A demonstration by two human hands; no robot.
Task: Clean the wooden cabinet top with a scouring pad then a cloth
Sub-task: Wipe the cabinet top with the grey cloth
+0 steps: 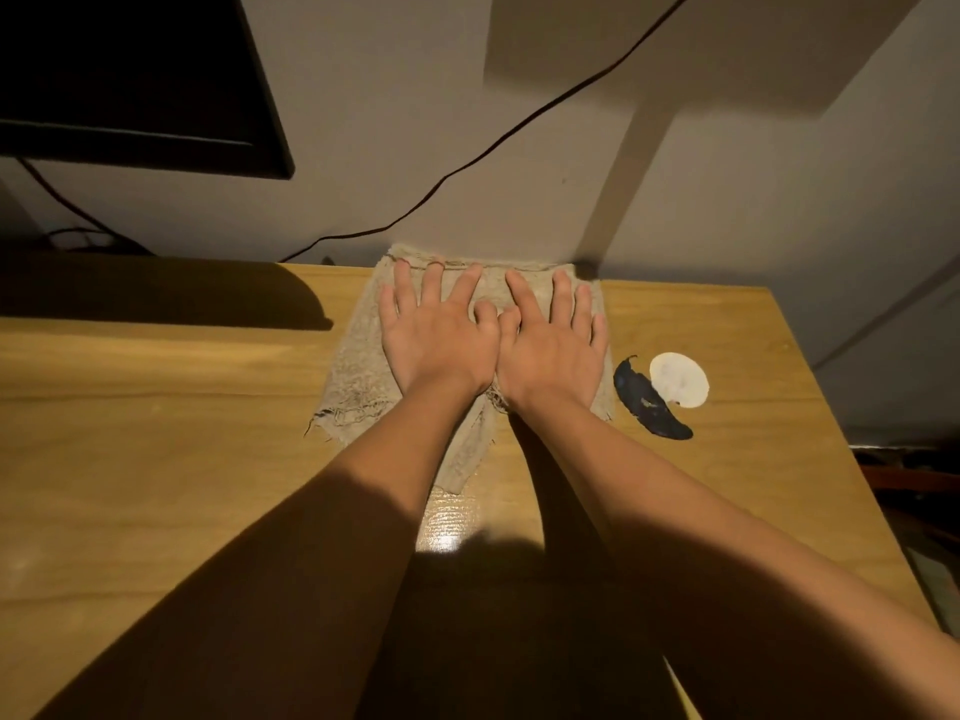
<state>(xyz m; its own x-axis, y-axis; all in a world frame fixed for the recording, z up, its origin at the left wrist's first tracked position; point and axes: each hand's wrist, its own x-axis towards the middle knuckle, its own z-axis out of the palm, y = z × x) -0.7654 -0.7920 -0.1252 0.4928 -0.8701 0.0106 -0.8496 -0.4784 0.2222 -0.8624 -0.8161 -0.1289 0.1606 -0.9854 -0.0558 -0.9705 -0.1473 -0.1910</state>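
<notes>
A frayed beige cloth lies spread on the wooden cabinet top, its far edge against the wall. My left hand and my right hand press flat on the cloth side by side, fingers spread and thumbs touching. Neither hand grips it. To the right of my right hand lies a dark, curved, worn scouring pad, apart from the cloth.
A round white disc sits beside the dark pad. A black monitor hangs at the upper left, and a black cable runs along the wall. The cabinet's right edge drops off near the disc.
</notes>
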